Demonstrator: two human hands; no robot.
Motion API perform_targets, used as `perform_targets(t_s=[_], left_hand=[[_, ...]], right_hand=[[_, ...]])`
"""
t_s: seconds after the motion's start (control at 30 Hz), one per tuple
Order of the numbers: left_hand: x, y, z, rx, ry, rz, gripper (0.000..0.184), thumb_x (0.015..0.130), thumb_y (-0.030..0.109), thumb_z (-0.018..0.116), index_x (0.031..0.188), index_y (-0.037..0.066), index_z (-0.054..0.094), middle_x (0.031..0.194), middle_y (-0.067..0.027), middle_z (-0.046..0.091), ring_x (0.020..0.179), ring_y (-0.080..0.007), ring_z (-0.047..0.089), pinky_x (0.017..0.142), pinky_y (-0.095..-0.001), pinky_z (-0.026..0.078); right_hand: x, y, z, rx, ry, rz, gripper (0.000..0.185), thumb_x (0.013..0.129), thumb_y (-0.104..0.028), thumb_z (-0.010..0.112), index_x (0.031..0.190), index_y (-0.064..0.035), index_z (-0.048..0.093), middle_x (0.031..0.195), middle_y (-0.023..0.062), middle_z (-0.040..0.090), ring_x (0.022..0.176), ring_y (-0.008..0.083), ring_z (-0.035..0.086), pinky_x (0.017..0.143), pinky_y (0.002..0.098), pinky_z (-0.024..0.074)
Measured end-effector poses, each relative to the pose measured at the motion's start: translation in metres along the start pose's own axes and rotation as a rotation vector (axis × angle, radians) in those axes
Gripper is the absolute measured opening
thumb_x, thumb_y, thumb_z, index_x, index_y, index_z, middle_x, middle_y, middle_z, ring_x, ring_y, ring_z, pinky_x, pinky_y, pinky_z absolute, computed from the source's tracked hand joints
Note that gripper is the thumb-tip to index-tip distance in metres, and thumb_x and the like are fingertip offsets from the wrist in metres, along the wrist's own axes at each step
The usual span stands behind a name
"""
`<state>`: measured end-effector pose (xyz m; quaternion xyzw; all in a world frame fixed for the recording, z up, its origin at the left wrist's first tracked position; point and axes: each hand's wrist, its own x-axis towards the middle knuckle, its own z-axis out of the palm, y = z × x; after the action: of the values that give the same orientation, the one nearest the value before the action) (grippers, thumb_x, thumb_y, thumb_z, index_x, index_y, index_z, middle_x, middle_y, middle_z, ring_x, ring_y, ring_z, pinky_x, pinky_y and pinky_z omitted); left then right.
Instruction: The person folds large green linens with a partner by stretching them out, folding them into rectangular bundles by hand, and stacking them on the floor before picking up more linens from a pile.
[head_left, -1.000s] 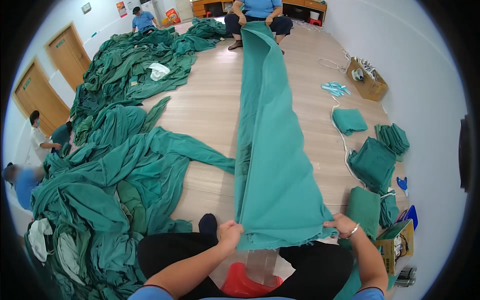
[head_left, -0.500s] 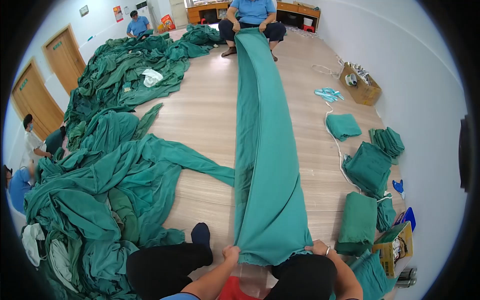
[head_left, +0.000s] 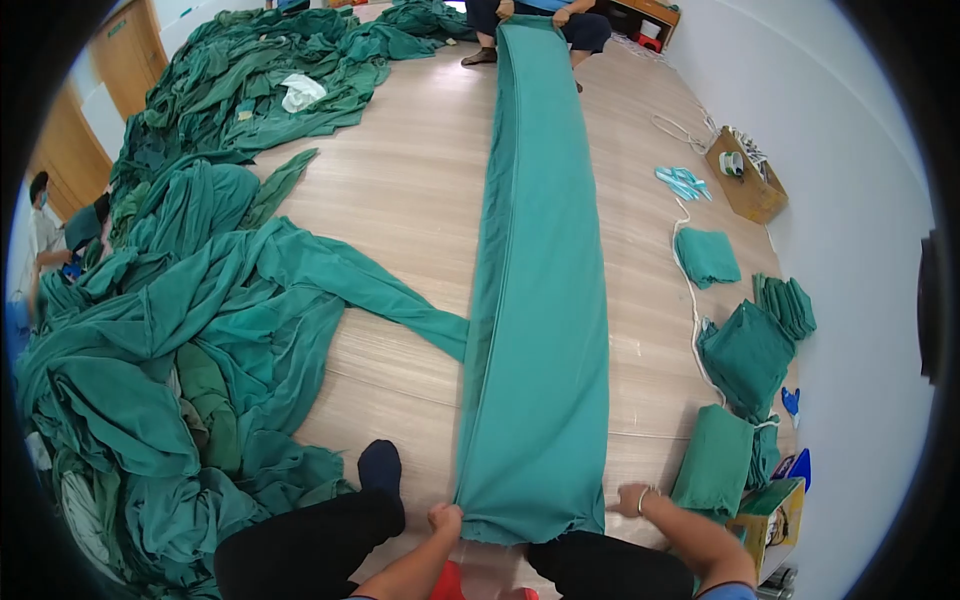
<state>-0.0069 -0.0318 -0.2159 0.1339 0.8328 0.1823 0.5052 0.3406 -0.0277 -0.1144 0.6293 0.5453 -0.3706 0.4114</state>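
A long green cloth sheet (head_left: 545, 280), folded lengthwise, stretches from my knees to a person seated opposite. My left hand (head_left: 446, 519) is closed on its near left corner. Just beyond the near right edge, my right hand (head_left: 632, 499), with a bracelet at the wrist, is off the cloth with its fingers partly spread. The other person's hands (head_left: 562, 17) hold the far end. The frayed near edge sags between my legs.
Heaped green cloths (head_left: 180, 330) cover the left side, one strip reaching the sheet. At right are folded green bundles (head_left: 748, 345), a white cord (head_left: 692, 310), a cardboard box (head_left: 748, 180) and a yellow box (head_left: 785, 515). A person (head_left: 45, 230) sits at far left.
My right hand has let go of the near right corner and moved slightly right. The sheet lies flatter and straighter. My view has tilted down; my left hand keeps its hold.
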Motion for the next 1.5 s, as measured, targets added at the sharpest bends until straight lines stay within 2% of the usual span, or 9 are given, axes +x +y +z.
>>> perform_targets(t_s=[0.13,0.2,0.37,0.8,1.0,1.13,1.23,1.33,1.5], left_hand=[[-0.003,0.002,-0.001,0.005,-0.046,-0.005,0.006,0.056,0.000,0.055,0.060,-0.003,0.053,0.062,-0.0128,0.052,0.060,-0.0248,0.049,0.059,-0.0358,0.041],[0.012,-0.019,0.002,-0.042,-0.086,0.003,0.006,0.056,0.000,0.055,0.059,-0.004,0.052,0.060,-0.0116,0.051,0.058,-0.0235,0.048,0.058,-0.0351,0.041],[0.008,-0.004,-0.002,0.109,-0.109,-0.051,0.003,0.059,0.000,0.052,0.057,-0.002,0.052,0.056,-0.0068,0.050,0.055,-0.0182,0.046,0.053,-0.0323,0.039],[0.021,-0.031,-0.005,0.062,-0.136,0.085,0.012,0.057,0.006,0.057,0.054,-0.003,0.049,0.050,-0.0098,0.046,0.051,-0.0166,0.044,0.052,-0.0346,0.039],[0.019,-0.015,-0.015,0.133,-0.186,0.104,0.012,0.058,0.010,0.059,0.058,-0.002,0.056,0.053,-0.0119,0.052,0.056,-0.0197,0.052,0.054,-0.0345,0.042],[0.030,-0.005,-0.014,0.333,-0.308,0.257,0.016,0.063,0.013,0.058,0.072,-0.001,0.061,0.069,-0.0152,0.059,0.067,-0.0239,0.056,0.062,-0.0368,0.044],[0.018,0.041,-0.021,0.348,-0.415,0.152,0.016,0.064,0.010,0.056,0.074,-0.002,0.059,0.073,-0.0146,0.057,0.068,-0.0249,0.054,0.065,-0.0401,0.044],[-0.013,0.089,-0.023,-0.011,-0.449,-0.116,0.007,0.062,0.003,0.055,0.069,0.001,0.055,0.064,-0.0093,0.049,0.057,-0.0227,0.052,0.049,-0.0376,0.043],[-0.002,0.116,-0.022,0.214,-0.503,-0.127,0.006,0.063,0.001,0.054,0.069,0.001,0.053,0.064,-0.0099,0.050,0.053,-0.0227,0.052,0.044,-0.0370,0.044]], right_hand=[[0.023,-0.030,-0.139,0.261,0.846,-0.318,0.050,0.080,-0.040,0.057,0.115,-0.0051,0.051,0.112,0.0201,0.052,0.103,0.0357,0.050,0.088,0.0418,0.0415],[0.046,-0.068,-0.202,0.304,1.018,-0.522,0.059,0.080,-0.039,0.057,0.127,-0.0084,0.040,0.129,0.0180,0.038,0.115,0.0353,0.039,0.096,0.0414,0.0339],[0.139,-0.144,-0.252,0.391,1.146,-0.378,0.071,0.077,-0.049,0.053,0.133,-0.0126,0.032,0.140,0.0152,0.025,0.127,0.0348,0.024,0.104,0.0449,0.0199],[0.142,-0.208,-0.179,0.091,0.950,-0.338,0.072,0.076,-0.054,0.052,0.137,-0.0232,0.027,0.145,0.0182,0.007,0.132,0.0397,0.004,0.103,0.0568,0.0077],[0.085,-0.165,-0.108,-0.334,0.582,-0.755,0.067,0.078,-0.055,0.050,0.136,-0.0268,0.029,0.145,0.0206,0.005,0.132,0.0411,0.004,0.102,0.0575,0.0132],[0.044,-0.086,-0.053,-0.318,-0.014,-0.993,0.071,0.073,-0.050,0.059,0.133,-0.0244,0.034,0.140,0.0176,0.024,0.129,0.0352,0.024,0.101,0.0512,0.0249],[0.021,-0.033,-0.020,-0.115,0.203,-0.878,0.079,0.062,-0.035,0.074,0.130,-0.0213,0.036,0.131,0.0122,0.040,0.121,0.0316,0.036,0.097,0.0479,0.0304],[-0.012,-0.020,-0.038,-0.036,0.402,-0.522,0.083,0.065,-0.015,0.069,0.136,-0.0231,0.026,0.142,0.0089,0.021,0.130,0.0304,0.022,0.104,0.0477,0.0229],[0.027,-0.022,-0.013,-0.057,0.473,-0.397,0.083,0.066,-0.005,0.064,0.136,-0.0290,0.025,0.145,0.0052,0.013,0.132,0.0288,0.014,0.107,0.0478,0.0165]])
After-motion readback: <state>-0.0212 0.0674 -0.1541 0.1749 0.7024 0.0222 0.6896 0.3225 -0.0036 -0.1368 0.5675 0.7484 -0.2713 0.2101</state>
